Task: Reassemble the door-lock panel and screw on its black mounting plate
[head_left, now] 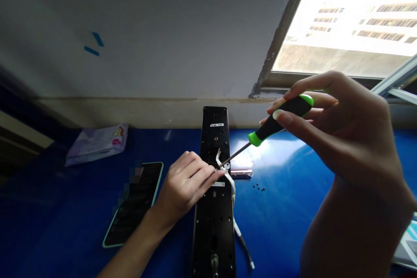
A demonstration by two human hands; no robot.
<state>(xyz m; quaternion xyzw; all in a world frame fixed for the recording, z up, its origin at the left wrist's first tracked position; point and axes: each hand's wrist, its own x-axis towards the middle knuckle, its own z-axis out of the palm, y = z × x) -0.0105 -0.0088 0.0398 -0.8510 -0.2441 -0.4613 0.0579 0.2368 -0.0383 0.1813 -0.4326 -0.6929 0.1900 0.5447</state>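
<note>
A screwdriver (282, 117) with a black and green handle is gripped in my right hand (355, 126), its shaft slanting down to the left. The tip meets a long black metal panel (213, 226) beside a white-wrapped cable (233, 186). My left hand (189, 178) rests on the panel with fingers closed around the spot by the tip. What they pinch, if anything, is hidden. The cable runs down the panel's right side and ends in a small white connector (252, 265). Small printed labels (216, 125) are stuck to the panel.
Several tiny black screws (259, 187) lie on the blue table (276, 217), near a shiny pinkish cylinder (241, 173). A phone (137, 204) lies left of my left hand, with a tissue pack (97, 143) behind it. A wall and window (352, 30) border the table's far side.
</note>
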